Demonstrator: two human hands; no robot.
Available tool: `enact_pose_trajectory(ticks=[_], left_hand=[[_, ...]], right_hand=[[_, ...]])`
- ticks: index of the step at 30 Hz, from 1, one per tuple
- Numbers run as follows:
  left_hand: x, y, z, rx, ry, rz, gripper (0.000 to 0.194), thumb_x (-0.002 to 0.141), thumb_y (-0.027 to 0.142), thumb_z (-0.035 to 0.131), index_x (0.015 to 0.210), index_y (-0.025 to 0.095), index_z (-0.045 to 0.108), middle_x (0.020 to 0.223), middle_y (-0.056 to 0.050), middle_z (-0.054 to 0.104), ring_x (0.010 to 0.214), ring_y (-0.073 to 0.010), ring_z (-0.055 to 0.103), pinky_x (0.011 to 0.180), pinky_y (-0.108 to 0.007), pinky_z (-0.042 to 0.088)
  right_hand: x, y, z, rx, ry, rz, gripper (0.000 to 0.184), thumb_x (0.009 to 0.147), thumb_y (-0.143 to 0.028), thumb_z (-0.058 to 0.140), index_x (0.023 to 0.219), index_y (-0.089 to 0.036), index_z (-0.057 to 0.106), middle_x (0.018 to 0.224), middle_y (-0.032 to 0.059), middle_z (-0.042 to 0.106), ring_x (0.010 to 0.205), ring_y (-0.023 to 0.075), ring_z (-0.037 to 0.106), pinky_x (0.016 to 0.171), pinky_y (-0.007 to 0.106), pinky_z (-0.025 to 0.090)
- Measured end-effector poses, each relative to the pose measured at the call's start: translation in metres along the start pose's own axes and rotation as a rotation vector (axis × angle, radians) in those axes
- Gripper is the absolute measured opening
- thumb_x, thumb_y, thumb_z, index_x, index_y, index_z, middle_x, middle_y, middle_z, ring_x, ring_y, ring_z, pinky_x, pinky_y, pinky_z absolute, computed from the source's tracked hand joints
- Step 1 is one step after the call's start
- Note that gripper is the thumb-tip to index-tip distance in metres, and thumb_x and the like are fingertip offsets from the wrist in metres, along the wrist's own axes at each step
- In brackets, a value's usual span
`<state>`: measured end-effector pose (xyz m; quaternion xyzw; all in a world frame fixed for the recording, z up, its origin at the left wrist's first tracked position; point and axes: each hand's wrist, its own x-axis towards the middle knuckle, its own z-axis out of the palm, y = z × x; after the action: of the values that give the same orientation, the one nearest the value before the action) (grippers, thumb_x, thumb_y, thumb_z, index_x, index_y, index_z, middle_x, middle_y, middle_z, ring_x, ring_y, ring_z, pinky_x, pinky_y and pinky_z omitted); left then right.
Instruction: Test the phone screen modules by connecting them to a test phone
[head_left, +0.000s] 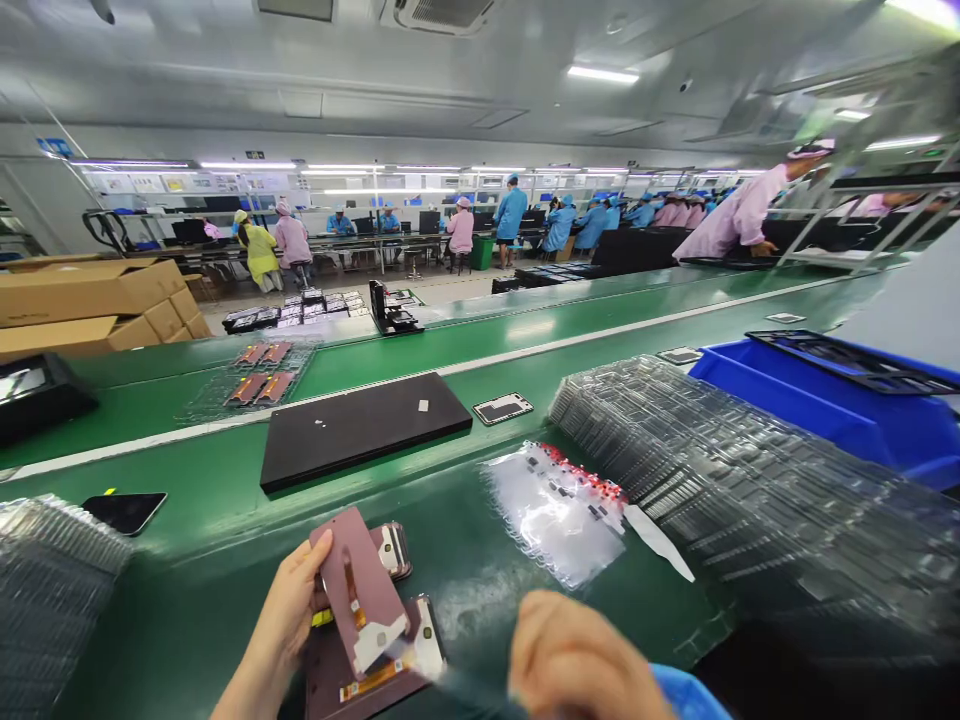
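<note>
The left hand (292,600) clamps a brown panel (360,575) over a second panel (321,685), open green counter (461,545) between them and clear sheets (562,525). The blurred right hand (574,660) seems curled — whether it grips anything cannot be told.

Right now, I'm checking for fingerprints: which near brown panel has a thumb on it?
The top panel, in the left hand, thumb at its edge; it partly covers the lower panel and the stack behind, which show no thumb.

Right of my left hand's grip, the left hand (296,588), I have a lane over green worktop (469,560) to my right hand (581,655), a black slab (367,428) blocking ahead, stacked trays (757,480) beyond.
</note>
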<state>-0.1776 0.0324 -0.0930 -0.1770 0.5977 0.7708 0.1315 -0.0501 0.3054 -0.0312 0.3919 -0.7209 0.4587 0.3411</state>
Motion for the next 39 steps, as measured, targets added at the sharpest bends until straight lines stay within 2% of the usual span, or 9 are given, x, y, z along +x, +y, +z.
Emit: enact_pose_trajectory(ticks=[3,9,14,20,23,27,31,34,39], left_hand=[[-0.003,0.006,-0.01,0.0,0.041,0.015,0.023,0.079,0.027,0.074,0.094,0.013,0.064,0.073,-0.005,0.072,0.058,-0.0183,0.067,0.049,-0.027,0.056],[0.0,0.011,-0.032,0.01,0.062,0.013,0.025,0.075,0.022,0.076,0.097,0.015,0.068,0.083,-0.004,0.075,0.066,-0.0163,0.069,0.052,-0.021,0.056],[-0.005,0.014,-0.029,0.026,-0.006,-0.02,0.043,0.065,0.032,0.086,0.1,0.015,0.069,0.082,-0.003,0.075,0.064,-0.0183,0.068,0.051,-0.024,0.056],[-0.03,0.02,-0.007,-0.037,-0.096,0.064,0.057,0.063,0.04,0.087,0.109,0.015,0.066,0.096,-0.009,0.076,0.079,-0.0243,0.071,0.067,-0.035,0.061],[-0.035,0.015,0.013,-0.034,-0.181,0.074,0.054,0.067,0.045,0.084,0.107,0.014,0.066,0.093,-0.009,0.074,0.079,-0.0228,0.07,0.067,-0.033,0.06],[-0.036,-0.006,0.051,-0.077,-0.344,0.105,0.044,0.071,0.049,0.081,0.092,0.013,0.065,0.085,-0.006,0.072,0.075,-0.0152,0.067,0.069,-0.024,0.057],[-0.038,-0.027,0.084,-0.104,-0.609,0.08,0.041,0.081,0.058,0.067,0.082,0.018,0.056,0.046,0.004,0.052,0.037,-0.0109,0.048,0.041,-0.022,0.046],[-0.027,-0.027,0.088,0.039,-0.618,0.119,0.042,0.085,0.06,0.059,0.089,0.018,0.056,0.047,0.003,0.056,0.038,-0.0139,0.052,0.043,-0.024,0.045],[0.041,-0.002,0.082,0.676,-0.344,0.555,0.04,0.093,0.044,0.047,0.117,0.014,0.06,0.12,-0.014,0.068,0.106,-0.0222,0.065,0.087,-0.031,0.052]], right_hand=[[-0.009,0.026,-0.055,-0.075,0.114,0.273,0.016,0.099,-0.026,0.05,0.088,-0.021,0.061,0.072,0.002,0.06,0.072,0.0148,0.06,0.065,0.028,0.049],[-0.05,0.14,-0.139,-0.322,0.295,0.9,0.04,0.085,-0.058,0.052,0.088,-0.019,0.061,0.073,0.0047,0.066,0.071,0.019,0.062,0.067,0.031,0.05],[-0.081,0.199,-0.145,-0.61,0.213,1.042,0.025,0.075,-0.043,0.057,0.075,-0.02,0.065,0.076,0.0072,0.067,0.075,0.0238,0.059,0.078,0.042,0.047],[-0.083,0.192,-0.116,-0.946,0.24,0.96,0.038,0.079,-0.039,0.054,0.102,-0.013,0.069,0.117,0.0244,0.055,0.112,0.0424,0.045,0.096,0.063,0.033],[-0.064,0.174,-0.076,-0.601,0.158,0.906,0.045,0.081,-0.056,0.055,0.098,-0.017,0.068,0.109,0.0198,0.061,0.106,0.0368,0.053,0.096,0.055,0.039],[-0.042,0.135,0.002,0.566,-0.264,0.942,0.067,0.075,-0.084,0.05,0.072,-0.019,0.065,0.104,0.0131,0.069,0.096,0.0275,0.064,0.091,0.042,0.048],[-0.041,0.11,0.059,1.294,-0.384,1.21,0.094,0.062,-0.098,0.042,0.09,-0.013,0.072,0.088,0.0139,0.072,0.081,0.0228,0.069,0.074,0.031,0.052],[-0.046,0.121,0.066,1.406,-0.344,1.252,0.102,0.063,-0.097,0.043,0.095,-0.006,0.073,0.075,0.0131,0.07,0.066,0.0168,0.067,0.06,0.023,0.047],[-0.053,0.164,0.032,1.472,-0.093,1.119,0.084,0.072,-0.087,0.053,0.109,-0.014,0.071,0.076,0.0074,0.071,0.061,0.0158,0.066,0.053,0.022,0.047]])
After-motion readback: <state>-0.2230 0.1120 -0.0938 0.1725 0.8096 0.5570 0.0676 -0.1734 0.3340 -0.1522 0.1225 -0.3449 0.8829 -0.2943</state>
